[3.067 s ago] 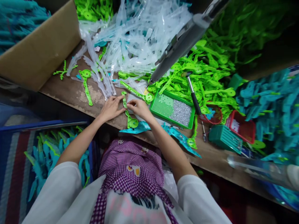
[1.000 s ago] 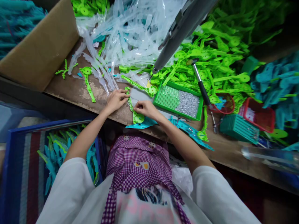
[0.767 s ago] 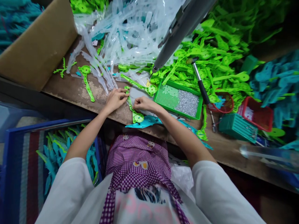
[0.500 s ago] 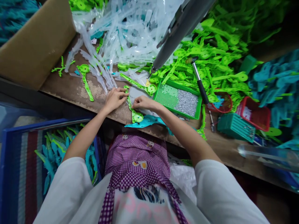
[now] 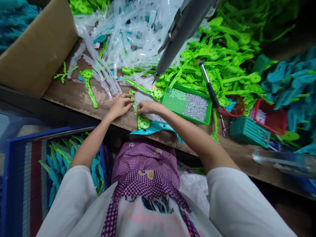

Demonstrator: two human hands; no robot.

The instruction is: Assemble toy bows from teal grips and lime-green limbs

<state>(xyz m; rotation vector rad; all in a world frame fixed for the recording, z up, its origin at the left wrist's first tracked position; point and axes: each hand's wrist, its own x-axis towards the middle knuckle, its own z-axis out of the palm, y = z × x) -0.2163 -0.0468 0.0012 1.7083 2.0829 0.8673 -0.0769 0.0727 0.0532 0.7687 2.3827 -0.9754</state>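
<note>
A bright green plastic part (image 5: 143,123), long and narrow with a round disc at its near end, lies at the bench's front edge. My left hand (image 5: 120,106) rests on the bench, its bent fingers holding the far end of this part. Over the part's middle, my right hand (image 5: 146,107) is closed in a pinch; whatever sits between its fingertips is too small or hidden to name. A blue-green plastic piece (image 5: 151,128) lies just below the disc, partly covered by my right forearm.
A green basket (image 5: 182,116) holds small silvery pieces. An electric screwdriver (image 5: 170,42) hangs above the bench (image 5: 81,98). Piles of green parts (image 5: 237,52) and clear plastic strips (image 5: 138,36) lie behind. A hammer (image 5: 208,82) lies right; a blue crate (image 5: 14,171) stands lower left.
The view has shifted slightly. Both hands stay at the green part, the right one still pinched over its middle. Little else differs.
</note>
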